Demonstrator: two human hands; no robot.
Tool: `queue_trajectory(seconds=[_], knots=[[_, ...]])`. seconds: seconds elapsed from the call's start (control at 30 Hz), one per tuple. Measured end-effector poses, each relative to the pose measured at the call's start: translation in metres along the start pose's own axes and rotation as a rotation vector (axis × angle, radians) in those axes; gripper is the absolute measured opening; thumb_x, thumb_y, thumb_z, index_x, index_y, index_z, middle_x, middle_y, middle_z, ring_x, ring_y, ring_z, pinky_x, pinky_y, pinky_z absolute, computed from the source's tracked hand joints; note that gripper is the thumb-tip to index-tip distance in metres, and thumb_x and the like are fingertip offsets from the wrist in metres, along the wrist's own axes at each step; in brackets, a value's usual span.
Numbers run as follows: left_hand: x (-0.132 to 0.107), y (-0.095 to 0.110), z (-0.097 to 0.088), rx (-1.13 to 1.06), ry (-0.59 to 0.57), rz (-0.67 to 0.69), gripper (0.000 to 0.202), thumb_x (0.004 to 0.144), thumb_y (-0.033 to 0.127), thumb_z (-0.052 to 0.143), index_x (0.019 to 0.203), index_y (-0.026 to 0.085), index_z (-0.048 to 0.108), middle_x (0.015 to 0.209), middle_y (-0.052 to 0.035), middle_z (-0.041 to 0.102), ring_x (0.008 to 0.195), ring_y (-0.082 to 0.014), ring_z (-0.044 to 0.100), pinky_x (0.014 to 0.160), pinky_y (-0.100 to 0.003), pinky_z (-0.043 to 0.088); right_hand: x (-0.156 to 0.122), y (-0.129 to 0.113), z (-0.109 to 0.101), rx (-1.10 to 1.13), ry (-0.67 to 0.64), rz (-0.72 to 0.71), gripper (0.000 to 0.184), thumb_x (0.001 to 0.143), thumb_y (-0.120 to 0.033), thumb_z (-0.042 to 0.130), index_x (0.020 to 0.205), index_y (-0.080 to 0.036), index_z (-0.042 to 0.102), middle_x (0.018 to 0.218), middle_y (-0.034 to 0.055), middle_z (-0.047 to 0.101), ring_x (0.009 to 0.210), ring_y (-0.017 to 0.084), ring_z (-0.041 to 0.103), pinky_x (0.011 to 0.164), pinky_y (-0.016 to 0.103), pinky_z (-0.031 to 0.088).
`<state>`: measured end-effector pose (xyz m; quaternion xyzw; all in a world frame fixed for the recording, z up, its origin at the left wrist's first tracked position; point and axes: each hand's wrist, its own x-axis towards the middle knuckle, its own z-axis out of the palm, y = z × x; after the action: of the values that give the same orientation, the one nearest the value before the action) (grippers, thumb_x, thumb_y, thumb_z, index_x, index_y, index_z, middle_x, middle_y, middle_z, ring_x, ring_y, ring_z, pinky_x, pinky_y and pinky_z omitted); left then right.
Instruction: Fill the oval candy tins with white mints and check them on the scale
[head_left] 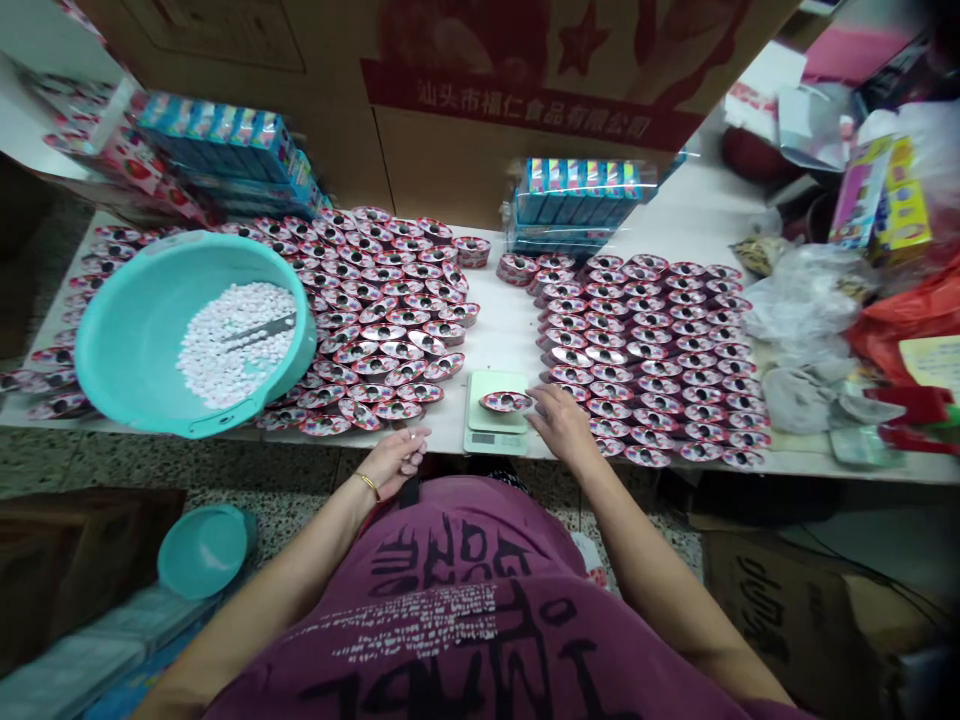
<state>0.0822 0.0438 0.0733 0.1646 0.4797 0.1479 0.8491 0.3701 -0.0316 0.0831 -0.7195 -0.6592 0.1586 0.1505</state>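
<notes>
A small kitchen scale [496,436] with a pale green top lies at the table's front edge. On it sits one oval red and pink pack [504,402] with a dark opening in its top. My right hand [561,420] has thumb and forefinger at the right tip of this pack, apparently pinching it. My left hand [394,462] is palm up left of the scale, fingers curled, with small white bits showing at the fingertips. A turquoise basin [124,335] at the left holds a heap of white tablets [225,365] and a flat metal strip [262,330].
Rows of similar packs [375,330] crowd the left, and more packs [652,350] fill the right. A large carton [450,170] stands behind, flanked by shrink-wrapped blue boxes [570,200]. Plastic bags [802,300] lie far right. A small turquoise bowl [202,550] is below the table.
</notes>
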Motion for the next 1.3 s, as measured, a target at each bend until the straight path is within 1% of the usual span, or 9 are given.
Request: queue_trajectory(seconds=[0.23,0.4,0.5,0.6,0.73,0.83,0.93,1.13,1.3], knots=[[0.006,0.004,0.006,0.045,0.100,0.006,0.022,0.064,0.013,0.061,0.084,0.012,0.051,0.058,0.0029,0.047,0.042,-0.0011,0.037,0.033,-0.009,0.018,0.008,0.001,0.026,0.030,-0.092,-0.011,0.049,0.070,-0.022,0.056,0.117,-0.018,0.043,0.113,0.0103,0.049,0.103,0.023,0.044,0.087,0.039,0.037],[0.008,0.006,-0.001,-0.012,0.211,0.049,0.021,0.063,0.015,0.062,0.081,0.012,0.054,0.054,0.0044,0.044,0.040,-0.0005,0.035,0.033,-0.009,0.016,0.034,0.005,0.029,0.103,-0.060,-0.039,0.034,0.077,-0.021,0.047,0.111,-0.019,0.046,0.102,0.0074,0.054,0.093,0.018,0.049,0.080,0.033,0.040],[0.012,0.010,-0.004,-0.080,0.268,0.081,0.022,0.062,0.018,0.064,0.081,0.012,0.055,0.054,0.0043,0.045,0.040,-0.0003,0.035,0.033,-0.009,0.016,0.080,0.021,0.020,0.089,0.113,0.002,0.035,0.078,-0.024,0.044,0.112,-0.017,0.045,0.103,0.0092,0.053,0.093,0.019,0.049,0.080,0.033,0.039],[0.014,0.014,-0.003,-0.156,0.318,0.136,0.024,0.062,0.018,0.065,0.083,0.013,0.056,0.055,0.0041,0.046,0.039,-0.0001,0.035,0.032,-0.010,0.017,0.150,0.033,0.014,-0.009,0.214,0.115,0.035,0.077,-0.023,0.044,0.111,-0.015,0.045,0.103,0.0104,0.053,0.093,0.021,0.048,0.079,0.033,0.038],[0.015,0.015,0.001,-0.249,0.397,0.173,0.026,0.060,0.016,0.066,0.084,0.013,0.056,0.056,0.0034,0.048,0.039,0.0001,0.035,0.032,-0.009,0.018,0.240,0.023,0.024,-0.119,0.134,0.223,0.035,0.076,-0.020,0.043,0.111,-0.015,0.048,0.104,0.0108,0.053,0.092,0.021,0.048,0.076,0.030,0.037],[0.017,0.011,0.002,-0.286,0.430,0.175,0.027,0.059,0.017,0.067,0.084,0.013,0.057,0.057,0.0027,0.049,0.040,-0.0003,0.037,0.032,-0.010,0.019,0.279,0.014,0.036,-0.129,0.062,0.137,0.040,0.077,-0.013,0.038,0.116,-0.016,0.045,0.111,0.0094,0.050,0.097,0.019,0.046,0.080,0.027,0.035],[0.019,0.008,-0.001,-0.317,0.462,0.158,0.026,0.058,0.017,0.067,0.082,0.013,0.058,0.056,0.0026,0.050,0.040,-0.0008,0.037,0.032,-0.010,0.020,0.286,0.022,0.036,-0.154,0.086,0.053,0.040,0.081,-0.012,0.032,0.118,-0.018,0.043,0.116,0.0071,0.047,0.100,0.016,0.042,0.081,0.025,0.032],[0.017,0.017,0.003,-0.362,0.492,0.134,0.019,0.063,0.012,0.063,0.081,0.013,0.058,0.056,0.0015,0.052,0.040,-0.0023,0.042,0.032,-0.011,0.023,0.269,0.071,0.012,-0.445,0.094,0.257,0.025,0.081,-0.028,0.042,0.096,-0.016,0.058,0.099,0.0111,0.048,0.092,0.022,0.038,0.070,0.031,0.029],[0.010,0.034,0.016,-0.413,0.352,0.172,0.015,0.069,0.010,0.055,0.083,0.010,0.059,0.071,-0.0055,0.061,0.053,-0.0064,0.054,0.043,-0.014,0.040,0.254,0.066,-0.010,-0.516,0.032,0.059,0.023,0.082,-0.020,0.039,0.086,-0.017,0.061,0.097,0.0094,0.048,0.089,0.021,0.036,0.069,0.031,0.025]])
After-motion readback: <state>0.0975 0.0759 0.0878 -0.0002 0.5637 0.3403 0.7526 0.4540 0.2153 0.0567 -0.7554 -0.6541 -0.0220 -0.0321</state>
